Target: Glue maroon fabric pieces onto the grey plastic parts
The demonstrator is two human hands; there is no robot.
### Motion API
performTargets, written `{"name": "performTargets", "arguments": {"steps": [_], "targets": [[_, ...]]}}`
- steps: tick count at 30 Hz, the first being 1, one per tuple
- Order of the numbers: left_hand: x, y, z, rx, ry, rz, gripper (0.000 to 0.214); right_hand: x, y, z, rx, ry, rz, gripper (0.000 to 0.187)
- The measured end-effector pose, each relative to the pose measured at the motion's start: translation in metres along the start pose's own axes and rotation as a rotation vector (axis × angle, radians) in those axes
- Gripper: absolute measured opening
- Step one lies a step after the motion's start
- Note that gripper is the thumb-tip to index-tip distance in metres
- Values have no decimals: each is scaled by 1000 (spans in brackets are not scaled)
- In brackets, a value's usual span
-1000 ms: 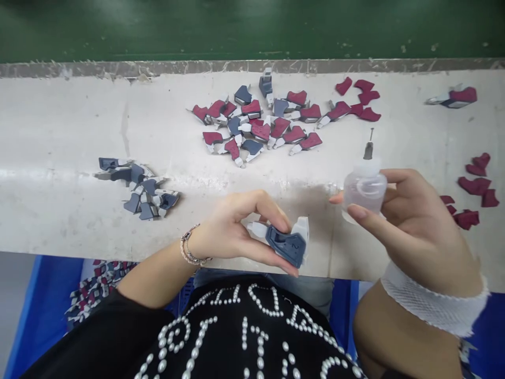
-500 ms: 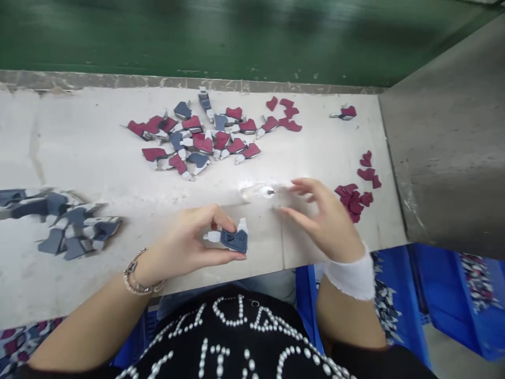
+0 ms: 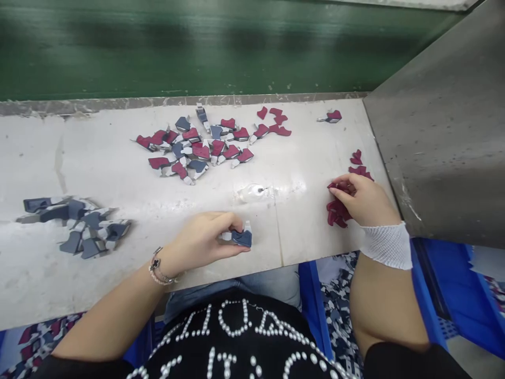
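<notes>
My left hand (image 3: 209, 237) is closed on a small blue-grey and white plastic part (image 3: 241, 238), pinched between thumb and fingers just above the table. On the right, my right hand (image 3: 365, 197) reaches over a pile of dark red plastic pieces (image 3: 337, 213). Its thumb and fingertips are pinched on a red piece (image 3: 333, 186) at the pile's upper edge, partly hidden by the fingers. A clear bottle with a thin metal tip (image 3: 250, 193) lies between the hands, touched by neither.
Mixed blue, white and red parts (image 3: 200, 151) lie at mid-table. Blue-grey and white parts (image 3: 82, 223) are heaped at left. Loose red pieces (image 3: 281, 120) and a single red part (image 3: 334, 116) lie farther back. A metal panel (image 3: 442, 131) borders the right; blue bins (image 3: 315, 300) stand below.
My right hand has moved right, from beside the bottle's tip to the red pile, and closed on a piece. My left hand keeps its hold on the blue-grey part.
</notes>
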State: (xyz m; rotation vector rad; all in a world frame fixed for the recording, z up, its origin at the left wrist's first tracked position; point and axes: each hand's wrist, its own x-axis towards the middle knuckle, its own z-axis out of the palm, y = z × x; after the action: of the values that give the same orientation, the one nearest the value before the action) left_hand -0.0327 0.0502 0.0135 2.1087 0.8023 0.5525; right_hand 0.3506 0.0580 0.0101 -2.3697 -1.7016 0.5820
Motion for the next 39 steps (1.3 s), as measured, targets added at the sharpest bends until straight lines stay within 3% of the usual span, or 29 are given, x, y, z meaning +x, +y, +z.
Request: {"name": "performTargets", "arguments": {"steps": [6,11,14,19,24,26,31,39], "targets": [[1,-3,-2,6,34,10,29,-1,-7,-12,145,-22,37,20],[-2,-4,3,-22,147,-27,35,-29,-41,-22,328,33,1,30],[-2,-2,5,-81,265,-18,38,-52,-69,-19,487,-79,-79,37],[0,3,2,-149,338,-14,33,-82,-108,-11,728,-399,-313,14],[-3,6,6,-199,404,-65,30,-98,-136,-2,911,-518,-183,26],[-4,5,9,-228,463,-58,30,-98,-144,2,934,-577,-192,18],[-2,4,8,-141,592,-9,32,-92,-158,12,847,-492,-340,9],[-1,4,5,3,576,100,20,-89,-166,21,831,-460,-292,12]]}}
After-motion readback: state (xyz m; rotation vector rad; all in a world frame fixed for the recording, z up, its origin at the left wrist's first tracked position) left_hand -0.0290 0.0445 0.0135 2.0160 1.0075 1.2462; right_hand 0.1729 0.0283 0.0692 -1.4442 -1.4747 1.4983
